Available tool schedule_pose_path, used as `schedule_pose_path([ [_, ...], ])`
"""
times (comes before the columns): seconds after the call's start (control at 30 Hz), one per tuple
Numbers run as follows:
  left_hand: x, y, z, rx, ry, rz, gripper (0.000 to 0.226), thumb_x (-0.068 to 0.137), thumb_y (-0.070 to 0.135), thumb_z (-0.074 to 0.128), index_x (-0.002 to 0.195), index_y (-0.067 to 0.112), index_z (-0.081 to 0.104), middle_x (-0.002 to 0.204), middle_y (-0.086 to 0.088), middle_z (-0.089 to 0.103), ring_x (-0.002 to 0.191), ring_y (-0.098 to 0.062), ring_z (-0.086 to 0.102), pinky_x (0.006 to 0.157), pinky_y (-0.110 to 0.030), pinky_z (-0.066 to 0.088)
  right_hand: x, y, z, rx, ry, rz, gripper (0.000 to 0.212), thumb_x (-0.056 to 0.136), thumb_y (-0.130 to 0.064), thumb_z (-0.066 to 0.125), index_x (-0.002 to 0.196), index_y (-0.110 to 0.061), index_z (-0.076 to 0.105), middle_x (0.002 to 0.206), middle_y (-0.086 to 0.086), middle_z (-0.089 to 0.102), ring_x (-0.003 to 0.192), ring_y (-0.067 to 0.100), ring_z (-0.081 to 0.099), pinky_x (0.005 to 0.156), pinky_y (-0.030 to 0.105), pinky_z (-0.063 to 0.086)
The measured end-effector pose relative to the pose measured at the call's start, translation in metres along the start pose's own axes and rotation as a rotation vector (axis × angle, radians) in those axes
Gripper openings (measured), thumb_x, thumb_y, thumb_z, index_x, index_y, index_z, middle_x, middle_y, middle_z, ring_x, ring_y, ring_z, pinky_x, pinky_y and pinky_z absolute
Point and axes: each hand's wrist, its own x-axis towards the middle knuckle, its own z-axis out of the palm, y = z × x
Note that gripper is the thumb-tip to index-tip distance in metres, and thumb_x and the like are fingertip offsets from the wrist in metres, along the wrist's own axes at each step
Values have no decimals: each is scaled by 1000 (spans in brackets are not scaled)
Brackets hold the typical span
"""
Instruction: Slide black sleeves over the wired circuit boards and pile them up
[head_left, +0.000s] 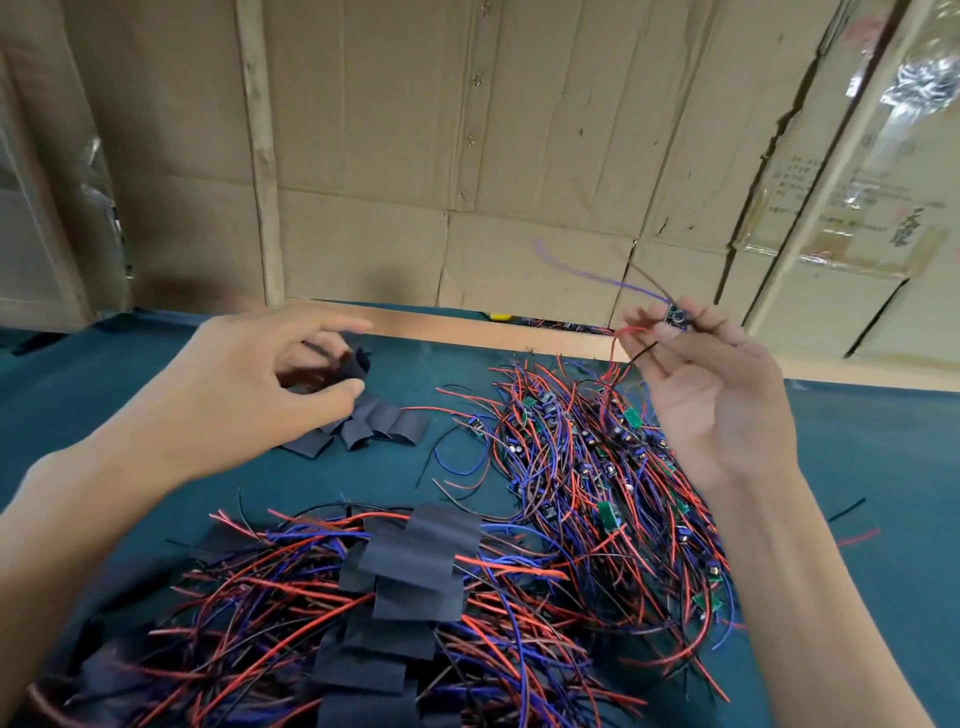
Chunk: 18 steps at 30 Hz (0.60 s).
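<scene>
Two bare hands work above a dark green table (857, 467). The right hand (711, 384) is raised, palm toward the camera, its fingertips pinching one small wired circuit board (677, 315); the board's purple wire runs up and to the left, and its red and black wires hang down toward the table. The left hand (260, 384) reaches forward with thumb and fingers curled round one black sleeve (356, 364) at the far end of a small heap of loose black sleeves (374, 423); roughly five lie there, fanned side by side. Below the right hand lies a tangle of unsleeved boards (597, 457), their count unclear, long axis running from far left to near right. Nearest the camera, a pile of sleeved boards (410, 582) stacks toward the viewer, about six sleeves visible, wires splayed left and right. Cardboard sheets (519, 156) form the back wall; printed writing on the right-hand sheet is illegible.
</scene>
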Motion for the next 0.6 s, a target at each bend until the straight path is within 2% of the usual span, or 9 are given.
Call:
schedule_pose_path([
  [0.1, -3, 16, 2, -80, 22, 51, 48, 75, 12, 80, 116, 36, 70, 99, 12, 71, 91, 5, 68, 89, -1, 43, -4, -4, 12, 143, -46, 48, 12, 88, 0, 58, 85, -9, 65, 85, 10, 69, 92, 28, 69, 100, 45, 51],
  [0.2, -7, 30, 4, -112, 9, 127, 47, 77, 19, 83, 118, 36, 69, 101, 13, 71, 92, 0, 69, 89, -3, 44, -10, -7, 28, 134, -30, 60, 21, 94, -15, 62, 76, -9, 71, 79, 9, 68, 83, 23, 70, 89, 41, 57],
  [0.3, -10, 40, 6, -110, 21, 194, 46, 76, 25, 75, 119, 39, 68, 103, 12, 70, 94, -5, 69, 88, -14, 52, -17, -10, 39, 56, -130, 71, 13, 90, -8, 57, 98, -3, 65, 78, 9, 68, 79, 21, 70, 80, 33, 58],
  [0.4, -11, 44, 8, -164, 12, 191, 45, 76, 25, 74, 118, 40, 68, 106, 12, 69, 100, -12, 68, 75, -32, 59, -22, -18, 39, -12, -284, 113, 37, 86, 1, 56, 122, 4, 59, 84, 10, 67, 76, 21, 67, 77, 33, 58],
  [0.47, -12, 45, 11, -184, -11, 186, 44, 76, 28, 74, 118, 39, 68, 106, 12, 68, 103, -15, 67, 70, -38, 60, -26, -22, 38, -124, -406, 153, 42, 80, 4, 59, 122, 4, 65, 89, 12, 69, 74, 20, 65, 79, 35, 58],
  [0.53, -13, 46, 13, -227, -64, 170, 42, 77, 36, 72, 118, 35, 69, 107, 13, 66, 106, -13, 66, 72, -38, 60, -31, -22, 38, -262, -501, 211, 37, 79, 5, 61, 115, 3, 71, 88, 13, 68, 73, 21, 62, 83, 37, 56],
  [0.6, -15, 48, 16, -248, -131, 181, 40, 78, 37, 71, 118, 32, 70, 109, 11, 66, 106, -12, 66, 75, -36, 60, -33, -18, 40, -335, -532, 286, 34, 80, 5, 56, 110, 6, 72, 82, 13, 63, 71, 19, 55, 79, 34, 54],
])
